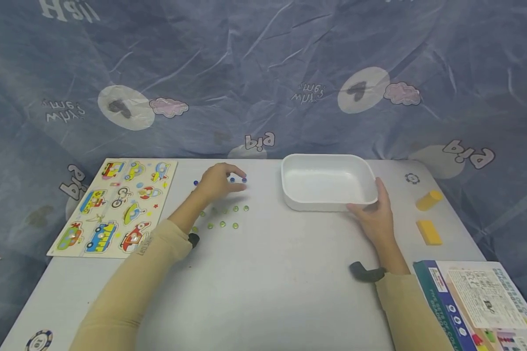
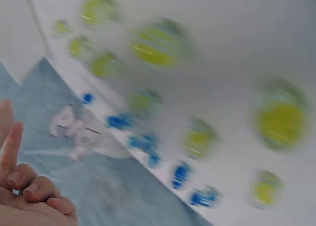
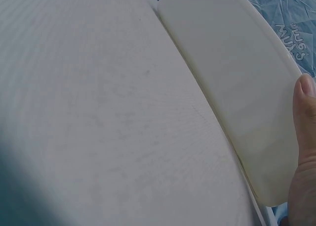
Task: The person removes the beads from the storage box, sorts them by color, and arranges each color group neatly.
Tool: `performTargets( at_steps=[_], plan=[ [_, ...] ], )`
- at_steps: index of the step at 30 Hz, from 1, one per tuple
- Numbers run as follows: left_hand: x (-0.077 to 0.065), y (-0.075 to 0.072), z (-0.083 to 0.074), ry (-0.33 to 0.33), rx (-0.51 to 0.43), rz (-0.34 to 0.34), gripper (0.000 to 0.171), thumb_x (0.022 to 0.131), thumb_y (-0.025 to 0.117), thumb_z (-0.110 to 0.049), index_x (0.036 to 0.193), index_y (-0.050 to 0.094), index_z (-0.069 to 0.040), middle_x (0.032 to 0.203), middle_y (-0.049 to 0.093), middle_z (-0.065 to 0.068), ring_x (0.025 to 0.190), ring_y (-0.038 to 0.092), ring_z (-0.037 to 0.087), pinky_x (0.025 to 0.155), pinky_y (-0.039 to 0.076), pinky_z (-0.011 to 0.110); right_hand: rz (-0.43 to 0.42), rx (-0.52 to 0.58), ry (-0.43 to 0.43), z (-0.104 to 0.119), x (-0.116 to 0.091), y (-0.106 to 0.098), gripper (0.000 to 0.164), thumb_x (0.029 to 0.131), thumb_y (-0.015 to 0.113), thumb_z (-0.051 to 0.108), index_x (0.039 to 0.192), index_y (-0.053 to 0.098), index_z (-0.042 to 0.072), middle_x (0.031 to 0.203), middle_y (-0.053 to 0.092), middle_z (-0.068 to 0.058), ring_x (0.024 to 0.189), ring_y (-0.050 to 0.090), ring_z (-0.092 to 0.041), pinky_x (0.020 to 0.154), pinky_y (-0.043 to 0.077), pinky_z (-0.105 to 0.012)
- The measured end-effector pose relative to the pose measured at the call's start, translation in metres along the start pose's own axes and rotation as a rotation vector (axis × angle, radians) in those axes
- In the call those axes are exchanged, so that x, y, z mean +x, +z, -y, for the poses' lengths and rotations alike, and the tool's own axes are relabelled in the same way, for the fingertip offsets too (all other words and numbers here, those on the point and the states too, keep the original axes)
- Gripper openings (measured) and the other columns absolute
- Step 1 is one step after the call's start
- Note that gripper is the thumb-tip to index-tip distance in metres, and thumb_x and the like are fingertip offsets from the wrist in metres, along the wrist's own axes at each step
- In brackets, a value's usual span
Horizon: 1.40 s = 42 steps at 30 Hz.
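My left hand hovers over the back of the white table, thumb and forefinger spread apart with nothing between them. Right by those fingertips are blue marbles, part of a row along the back edge; some are hidden behind the hand. Several clear marbles with yellow-green insides lie in rows in front of it. In the left wrist view the forefinger points out while the other fingers curl. A white rectangular tub stands right of centre. My right hand grips its front right corner, thumb against the wall.
At the left lies a wooden vehicle puzzle board. A yellow cylinder and a yellow block sit near the right edge. Boxes occupy the front right corner. Blue printed cloth hangs behind the table.
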State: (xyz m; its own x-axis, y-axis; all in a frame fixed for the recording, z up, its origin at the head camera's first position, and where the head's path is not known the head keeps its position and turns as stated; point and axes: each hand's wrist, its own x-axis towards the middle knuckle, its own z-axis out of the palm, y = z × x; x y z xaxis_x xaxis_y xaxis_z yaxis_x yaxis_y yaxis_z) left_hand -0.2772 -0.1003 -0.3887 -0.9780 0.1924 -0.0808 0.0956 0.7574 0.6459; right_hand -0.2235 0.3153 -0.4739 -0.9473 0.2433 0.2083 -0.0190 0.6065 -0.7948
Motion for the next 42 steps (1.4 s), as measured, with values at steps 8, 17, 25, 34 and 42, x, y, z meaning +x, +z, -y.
performTargets(
  at_steps=[8, 17, 25, 34, 42],
  plan=[
    [0.012, 0.023, -0.049, 0.244, -0.076, 0.058, 0.031, 0.081, 0.074, -0.034, 0.109, 0.069, -0.022, 0.086, 0.053, 0.003, 0.08, 0.048, 0.018, 0.069, 0.042, 0.031, -0.004, 0.014, -0.001, 0.0, -0.001, -0.001, 0.106, 0.073, 0.08, 0.039, 0.15, 0.007, 0.035, 0.159, 0.014, 0.005, 0.148, 0.013, -0.021, 0.12, 0.008, -0.044],
    [0.045, 0.055, -0.091, 0.402, -0.032, 0.243, 0.032, 0.082, 0.074, -0.022, 0.112, 0.067, -0.014, 0.111, 0.068, 0.001, 0.102, 0.059, 0.013, 0.09, 0.047, 0.026, -0.012, 0.02, -0.001, 0.001, 0.0, 0.0, 0.107, 0.072, 0.081, 0.038, 0.151, 0.009, 0.034, 0.158, 0.016, 0.005, 0.147, 0.014, -0.02, 0.12, 0.009, -0.044],
    [0.065, 0.081, -0.108, 0.403, 0.242, 0.338, 0.025, 0.074, 0.08, -0.017, 0.096, 0.07, -0.016, 0.095, 0.066, -0.004, 0.091, 0.059, 0.012, 0.085, 0.048, 0.027, -0.013, 0.023, 0.002, -0.001, 0.0, 0.0, 0.107, 0.071, 0.081, 0.039, 0.15, 0.01, 0.036, 0.158, 0.017, 0.006, 0.147, 0.014, -0.019, 0.12, 0.01, -0.044],
    [0.071, 0.103, -0.118, 0.339, 0.461, 0.389, 0.009, 0.074, 0.072, -0.013, 0.078, 0.068, -0.021, 0.079, 0.067, -0.006, 0.074, 0.058, 0.014, 0.07, 0.05, 0.03, -0.011, 0.036, 0.001, -0.001, 0.0, 0.0, 0.108, 0.071, 0.082, 0.038, 0.151, 0.01, 0.034, 0.158, 0.017, 0.007, 0.147, 0.015, -0.017, 0.12, 0.01, -0.043],
    [0.077, 0.118, -0.126, 0.354, 0.307, 0.495, 0.01, 0.078, 0.07, -0.013, 0.083, 0.072, -0.022, 0.087, 0.069, -0.008, 0.083, 0.06, 0.011, 0.079, 0.049, 0.026, -0.02, 0.043, 0.008, 0.001, -0.001, -0.001, 0.106, 0.071, 0.082, 0.037, 0.151, 0.012, 0.032, 0.158, 0.018, 0.003, 0.147, 0.015, -0.021, 0.12, 0.009, -0.045]
  ],
)
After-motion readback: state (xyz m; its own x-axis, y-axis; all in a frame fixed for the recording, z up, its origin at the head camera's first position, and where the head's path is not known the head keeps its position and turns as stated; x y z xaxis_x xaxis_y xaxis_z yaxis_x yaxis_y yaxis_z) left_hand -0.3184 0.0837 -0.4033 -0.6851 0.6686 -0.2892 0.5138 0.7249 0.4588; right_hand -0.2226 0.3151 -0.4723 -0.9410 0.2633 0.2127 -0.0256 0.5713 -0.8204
